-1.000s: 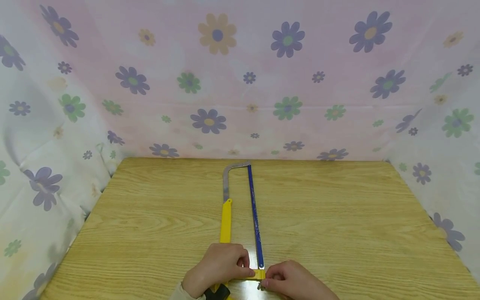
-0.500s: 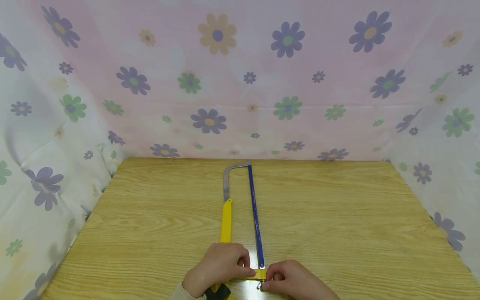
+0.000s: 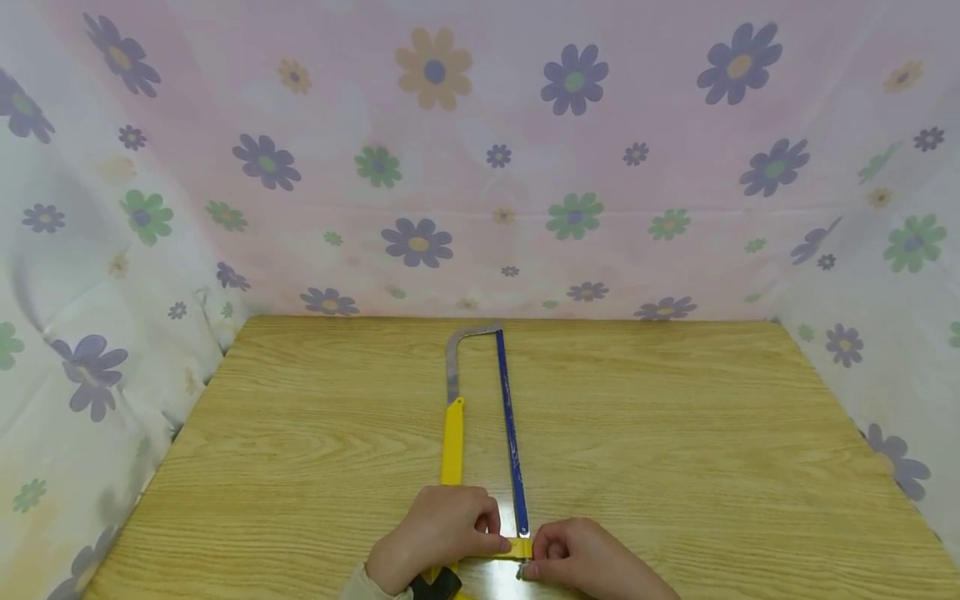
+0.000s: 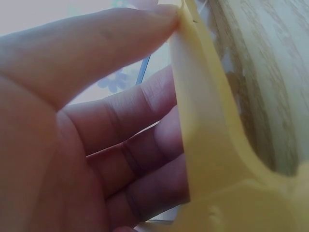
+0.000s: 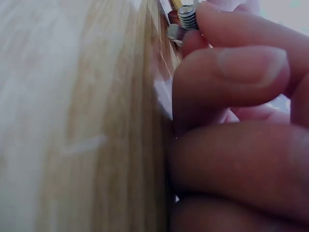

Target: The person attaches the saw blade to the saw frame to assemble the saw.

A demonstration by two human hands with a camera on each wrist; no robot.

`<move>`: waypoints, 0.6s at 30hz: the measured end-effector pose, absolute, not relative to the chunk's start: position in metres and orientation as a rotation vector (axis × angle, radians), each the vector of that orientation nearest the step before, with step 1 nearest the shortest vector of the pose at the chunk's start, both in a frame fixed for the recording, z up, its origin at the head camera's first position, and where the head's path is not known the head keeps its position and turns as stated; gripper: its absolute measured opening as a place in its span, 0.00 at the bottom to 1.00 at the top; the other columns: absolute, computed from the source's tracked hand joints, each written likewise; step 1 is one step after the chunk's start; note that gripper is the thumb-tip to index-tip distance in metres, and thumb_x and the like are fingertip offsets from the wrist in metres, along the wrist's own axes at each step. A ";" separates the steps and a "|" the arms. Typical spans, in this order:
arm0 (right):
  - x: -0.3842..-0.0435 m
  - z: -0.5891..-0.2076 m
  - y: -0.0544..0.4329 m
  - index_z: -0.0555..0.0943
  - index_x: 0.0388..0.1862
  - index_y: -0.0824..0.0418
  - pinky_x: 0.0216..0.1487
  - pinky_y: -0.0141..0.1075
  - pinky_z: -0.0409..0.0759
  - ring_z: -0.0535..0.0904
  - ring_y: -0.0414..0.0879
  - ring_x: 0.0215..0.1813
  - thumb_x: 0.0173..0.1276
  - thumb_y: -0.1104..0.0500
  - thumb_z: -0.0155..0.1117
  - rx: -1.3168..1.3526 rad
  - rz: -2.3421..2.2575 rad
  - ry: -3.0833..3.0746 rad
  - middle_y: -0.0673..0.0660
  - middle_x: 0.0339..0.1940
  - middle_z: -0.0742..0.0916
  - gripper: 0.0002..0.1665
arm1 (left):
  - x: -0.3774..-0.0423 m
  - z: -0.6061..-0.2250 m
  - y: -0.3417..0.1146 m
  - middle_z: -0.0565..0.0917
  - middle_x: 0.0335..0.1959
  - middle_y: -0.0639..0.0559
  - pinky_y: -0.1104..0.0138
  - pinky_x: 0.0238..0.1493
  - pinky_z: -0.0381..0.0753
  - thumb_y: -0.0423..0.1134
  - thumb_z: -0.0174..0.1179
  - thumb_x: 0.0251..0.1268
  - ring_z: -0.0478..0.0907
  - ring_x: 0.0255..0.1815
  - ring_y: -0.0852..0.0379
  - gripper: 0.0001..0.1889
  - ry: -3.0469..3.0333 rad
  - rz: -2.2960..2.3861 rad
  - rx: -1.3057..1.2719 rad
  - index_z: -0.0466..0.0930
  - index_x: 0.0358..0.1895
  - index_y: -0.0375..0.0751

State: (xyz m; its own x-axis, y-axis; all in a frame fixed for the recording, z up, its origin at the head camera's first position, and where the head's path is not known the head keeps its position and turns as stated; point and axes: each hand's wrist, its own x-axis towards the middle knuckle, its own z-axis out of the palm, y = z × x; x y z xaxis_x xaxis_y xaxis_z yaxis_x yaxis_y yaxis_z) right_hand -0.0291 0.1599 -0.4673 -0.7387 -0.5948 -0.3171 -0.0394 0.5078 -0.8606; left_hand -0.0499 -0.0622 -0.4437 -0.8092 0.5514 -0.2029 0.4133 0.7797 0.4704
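Note:
A hacksaw (image 3: 453, 442) with a yellow and grey metal frame lies flat on the table, its blue blade (image 3: 510, 425) on the right side. My left hand (image 3: 442, 523) holds the yellow cross arm at the near end; in the left wrist view, thumb and fingers are on opposite sides of that yellow arm (image 4: 207, 130). Beside the blade's near end, my right hand (image 3: 592, 557) pinches a small wing nut (image 3: 521, 572) between thumb and index finger. The right wrist view shows a threaded screw end (image 5: 187, 17) at those fingertips. The saw's handle is mostly out of frame.
The wood-grain table (image 3: 675, 433) extends to both sides of the saw. A flowered cloth (image 3: 480, 183) hangs behind it and along the left and right sides. A black strap (image 3: 437, 585) sits at the left wrist.
The wing nut has turned between my right thumb and finger, and its wings show at a different angle. My right fingers shift slightly; the left hand and saw frame stay put.

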 end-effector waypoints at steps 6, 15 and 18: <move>-0.029 -0.468 0.159 0.78 0.22 0.50 0.20 0.28 0.62 0.67 0.34 0.20 0.56 0.42 0.60 -0.491 -1.200 2.134 0.41 0.15 0.74 0.15 | -0.049 -0.443 -0.062 0.67 0.16 0.69 0.71 0.19 0.60 0.61 0.58 0.49 0.63 0.16 0.70 0.12 2.641 0.584 0.740 0.74 0.20 0.62; -0.030 -0.465 0.159 0.80 0.22 0.49 0.20 0.28 0.61 0.67 0.34 0.19 0.57 0.41 0.59 -0.481 -1.175 2.137 0.41 0.14 0.73 0.15 | -0.050 -0.442 -0.061 0.67 0.15 0.69 0.71 0.19 0.60 0.62 0.58 0.49 0.63 0.16 0.70 0.12 2.641 0.584 0.733 0.74 0.20 0.62; -0.030 -0.465 0.158 0.80 0.22 0.48 0.20 0.28 0.61 0.67 0.34 0.19 0.57 0.41 0.59 -0.483 -1.170 2.139 0.41 0.14 0.73 0.15 | -0.050 -0.443 -0.061 0.67 0.15 0.69 0.71 0.19 0.60 0.61 0.58 0.49 0.63 0.16 0.70 0.12 2.641 0.589 0.729 0.73 0.20 0.62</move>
